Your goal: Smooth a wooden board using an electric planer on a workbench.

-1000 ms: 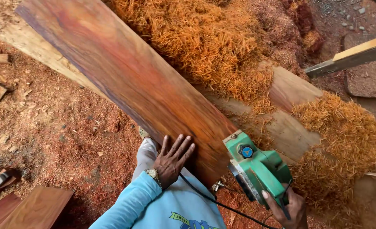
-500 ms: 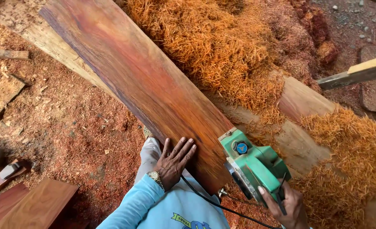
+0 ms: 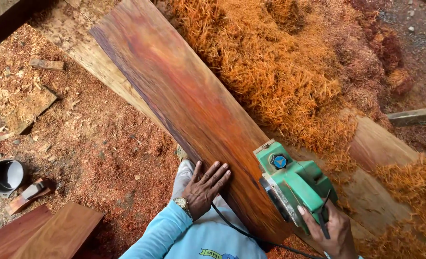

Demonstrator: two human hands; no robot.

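A long reddish-brown wooden plank (image 3: 174, 91) runs diagonally from the top left to the bottom right. My left hand (image 3: 204, 187) lies flat with fingers spread on the plank's near edge; a wristwatch sits on the wrist above a light blue sleeve. My right hand (image 3: 330, 230) grips the rear handle of a green electric planer (image 3: 292, 184), which rests on the plank's right edge. A black power cord (image 3: 241, 232) trails from the planer across my front.
Heaps of orange wood shavings (image 3: 289, 72) lie right of the plank. Red sawdust covers the ground at left, with wood offcuts (image 3: 47, 64), a dark round container (image 3: 4, 175) and smaller brown boards (image 3: 45, 232) at bottom left. A pale beam (image 3: 414, 115) juts in at right.
The view has shifted so the plank and planer sit further right and up in frame. The planer has edged slightly forward along the plank. Both hands keep their hold.
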